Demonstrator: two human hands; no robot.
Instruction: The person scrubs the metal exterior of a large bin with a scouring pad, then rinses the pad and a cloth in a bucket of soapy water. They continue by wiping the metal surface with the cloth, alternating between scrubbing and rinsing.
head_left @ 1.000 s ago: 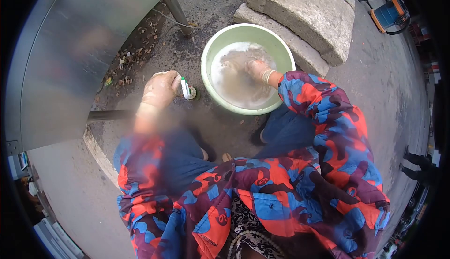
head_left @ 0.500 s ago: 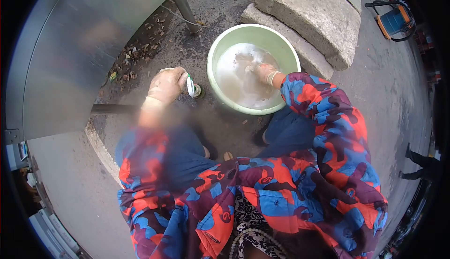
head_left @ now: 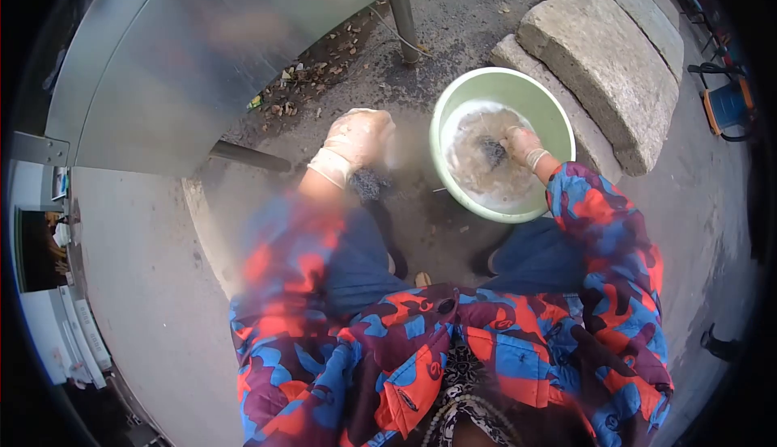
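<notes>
A pale green plastic basin (head_left: 442, 156) stands on the ground before me, with cloudy, sudsy water inside. My right hand (head_left: 522, 144), in a thin translucent glove, reaches into it with fingers closed on a dark grey steel wool scourer (head_left: 493, 153). To the left of the basin, my gloved left hand (head_left: 353, 139) is raised in a closed grip. Something pale and blurred shows beside its knuckles, too smeared to make out. Just below that hand appears another dark grey steel wool scourer (head_left: 368, 184), partly covered by the wrist.
Large stone blocks (head_left: 607, 59) lie right behind the basin. A metal panel (head_left: 202, 67) on legs (head_left: 402, 22) rises at the upper left, with dry leaves (head_left: 324, 67) under it. A blue and orange object (head_left: 728, 107) stands far right.
The view has shifted, so the basin sits further right. The white-and-green item by my left hand no longer shows clearly. Dark scourers now show at my right fingers and under my left hand.
</notes>
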